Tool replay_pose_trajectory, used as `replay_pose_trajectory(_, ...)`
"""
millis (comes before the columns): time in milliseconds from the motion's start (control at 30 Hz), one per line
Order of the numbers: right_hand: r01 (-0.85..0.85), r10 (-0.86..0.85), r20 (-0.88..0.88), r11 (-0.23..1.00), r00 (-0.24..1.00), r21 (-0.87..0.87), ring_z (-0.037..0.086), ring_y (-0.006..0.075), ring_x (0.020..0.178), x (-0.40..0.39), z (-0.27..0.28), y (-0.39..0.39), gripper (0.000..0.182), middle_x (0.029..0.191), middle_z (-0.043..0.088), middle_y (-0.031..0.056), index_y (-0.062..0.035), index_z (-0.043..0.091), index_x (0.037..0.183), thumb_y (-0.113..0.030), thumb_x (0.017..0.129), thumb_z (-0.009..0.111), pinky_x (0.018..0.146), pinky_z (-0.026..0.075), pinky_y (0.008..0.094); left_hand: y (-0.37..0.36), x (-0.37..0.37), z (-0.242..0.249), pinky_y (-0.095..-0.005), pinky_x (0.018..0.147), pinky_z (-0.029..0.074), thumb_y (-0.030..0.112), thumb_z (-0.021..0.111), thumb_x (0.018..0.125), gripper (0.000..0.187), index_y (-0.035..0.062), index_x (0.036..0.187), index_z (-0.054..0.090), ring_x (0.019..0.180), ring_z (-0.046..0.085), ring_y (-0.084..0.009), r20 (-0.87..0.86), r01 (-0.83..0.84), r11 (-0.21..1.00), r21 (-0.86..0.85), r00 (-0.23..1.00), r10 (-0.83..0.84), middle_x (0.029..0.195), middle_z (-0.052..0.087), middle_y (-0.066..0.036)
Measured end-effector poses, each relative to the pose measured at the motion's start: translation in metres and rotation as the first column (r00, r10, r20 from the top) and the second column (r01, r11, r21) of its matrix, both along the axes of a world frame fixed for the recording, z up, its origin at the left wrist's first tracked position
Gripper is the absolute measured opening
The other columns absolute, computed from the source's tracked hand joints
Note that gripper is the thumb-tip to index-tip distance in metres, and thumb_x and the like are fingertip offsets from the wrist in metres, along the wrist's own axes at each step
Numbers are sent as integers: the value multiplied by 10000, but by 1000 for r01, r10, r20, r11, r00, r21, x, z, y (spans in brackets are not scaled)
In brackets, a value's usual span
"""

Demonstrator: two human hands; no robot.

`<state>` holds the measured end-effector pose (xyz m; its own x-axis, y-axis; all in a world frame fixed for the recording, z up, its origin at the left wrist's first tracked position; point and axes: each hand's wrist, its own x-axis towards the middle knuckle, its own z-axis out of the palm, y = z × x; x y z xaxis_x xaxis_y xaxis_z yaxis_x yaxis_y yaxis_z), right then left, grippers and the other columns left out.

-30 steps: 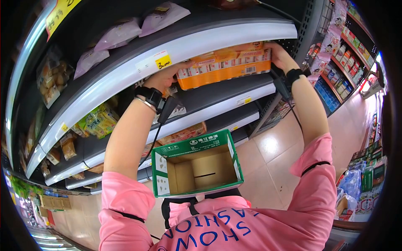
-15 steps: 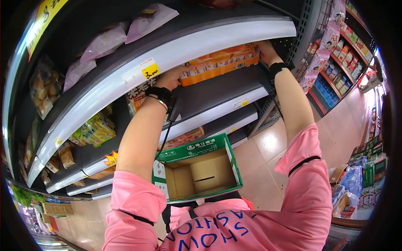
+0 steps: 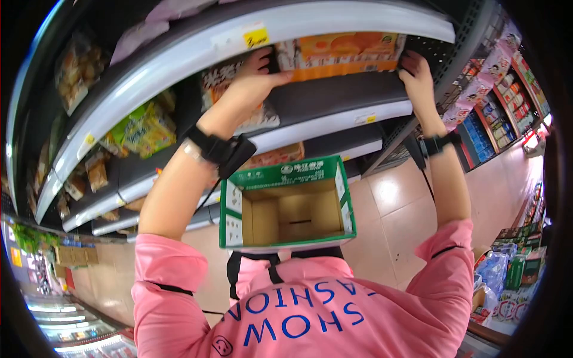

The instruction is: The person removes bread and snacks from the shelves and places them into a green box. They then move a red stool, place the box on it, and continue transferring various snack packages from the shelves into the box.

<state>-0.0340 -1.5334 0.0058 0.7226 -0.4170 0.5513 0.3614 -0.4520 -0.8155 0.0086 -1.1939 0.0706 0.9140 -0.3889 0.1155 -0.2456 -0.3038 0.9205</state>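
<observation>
An orange carton (image 3: 341,55) with food pictures lies on a dark shelf, under the white edge of the shelf above. My left hand (image 3: 255,79) is at its left end, fingers spread and thumb reaching to the carton's lower front corner. At the right end, my right hand (image 3: 419,76) has its fingers beside the carton, thumb apart from them; its fingertips are partly in shadow. Behind and below my left hand stands a white and dark snack bag (image 3: 262,116). An open green cardboard box (image 3: 280,173) sits low in front of my body, with bare cardboard inside.
The white upper shelf edge (image 3: 334,19) runs just above my hands, carrying a yellow price tag (image 3: 256,37). Green and yellow packets (image 3: 146,128) fill the shelf at left. A metal shelf upright (image 3: 462,65) stands at right, with hanging pink packets (image 3: 477,83) beyond.
My hands have loosened from the carton's ends, the left one opening its fingers. The carton now sits level on the shelf. The view has shifted, and the green box appears higher.
</observation>
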Motion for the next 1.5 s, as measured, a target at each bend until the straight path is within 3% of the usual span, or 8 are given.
replay_pose_trajectory(67,-225,225,-29,974,974,-20,522,206,1037,-55,0,34,509,1108,525,140,15,420,1220,36,726,541,834,437,289,35,-49,10,-377,949,377,246,701,744,653,23,1282,406,1212,404,-270,68,193,979,65,978,-197,1277,458,-138)
replay_pose_trajectory(267,-515,459,-422,857,782,-23,503,195,1044,-174,-36,119,447,1172,498,88,-52,474,1209,-121,793,620,815,438,301,135,-167,-31,-318,971,350,167,653,788,430,43,1179,525,1128,473,-163,-8,205,937,284,977,-212,1199,534,-66)
replay_pose_trajectory(333,-548,449,-495,834,744,-69,500,229,1054,-192,-49,138,441,1205,472,106,-92,475,1226,-205,823,612,822,440,340,147,-204,-45,-320,973,348,195,701,738,425,79,1125,570,1124,488,-221,-43,168,898,407,985,-164,1157,562,-68)
replay_pose_trajectory(433,-523,518,-489,841,702,139,489,212,1059,-200,-69,152,418,1230,448,100,-94,451,1259,-134,853,545,815,449,320,153,-241,-71,-337,933,376,228,734,695,407,99,1058,605,1097,496,-268,97,95,734,672,972,-214,1095,596,-80)
replay_pose_trajectory(667,-527,634,-439,773,636,352,498,111,937,-188,-98,154,386,1109,509,49,-33,441,1259,-40,874,470,790,397,217,145,-268,-92,-373,735,451,206,713,662,215,61,812,661,867,548,-285,275,-139,814,564,961,-27,777,596,-111)
replay_pose_trajectory(833,-569,709,-353,703,610,428,475,157,1116,-174,-110,167,454,1259,457,124,8,367,1305,13,856,436,911,356,237,148,-286,-97,-376,652,454,231,705,666,179,81,740,641,738,555,-267,349,-229,767,599,937,8,695,576,-87)
replay_pose_trajectory(967,-583,724,-365,689,585,431,509,82,898,-167,-113,194,531,1205,485,123,-28,271,1356,-16,859,457,690,390,178,171,-299,-110,-364,627,454,215,697,634,171,78,701,620,693,545,-252,397,-299,781,549,915,71,664,571,-62)
replay_pose_trajectory(1500,-726,728,-628,586,276,360,467,185,1077,-112,-102,301,473,1214,454,146,6,264,1324,-273,960,379,910,372,294,290,-293,-124,-343,615,437,189,701,593,170,80,657,586,679,514,-236,292,-404,796,451,909,297,624,531,-46)
